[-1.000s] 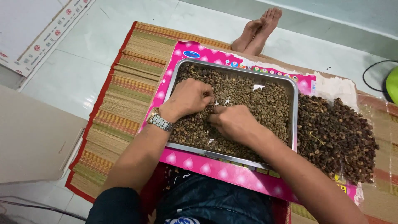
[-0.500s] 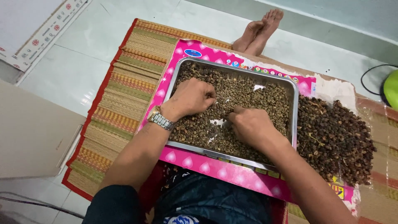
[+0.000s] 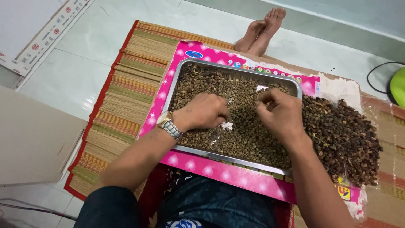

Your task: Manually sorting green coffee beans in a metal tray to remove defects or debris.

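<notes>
A rectangular metal tray (image 3: 170,88) full of small greenish-brown beans (image 3: 236,90) rests on a pink sheet with heart prints (image 3: 219,173) in front of me. My left hand (image 3: 204,113), with a metal wristwatch (image 3: 169,124) on the wrist, lies curled on the beans in the tray's middle. My right hand (image 3: 280,114) is over the beans at the tray's right side, its fingertips pinched together near a white scrap. Whether a bean sits between those fingertips I cannot tell. A heap of dark brown dried husky fruits (image 3: 344,137) lies just right of the tray.
A striped woven mat (image 3: 126,80) lies under the pink sheet on a white tiled floor. Another person's bare feet (image 3: 261,31) rest beyond the tray. A flat cardboard piece (image 3: 33,139) lies at left, a black cable and green object (image 3: 396,84) at far right.
My right hand moved from the tray's centre up and to the right edge. My left hand slid right and down toward the middle of the tray.
</notes>
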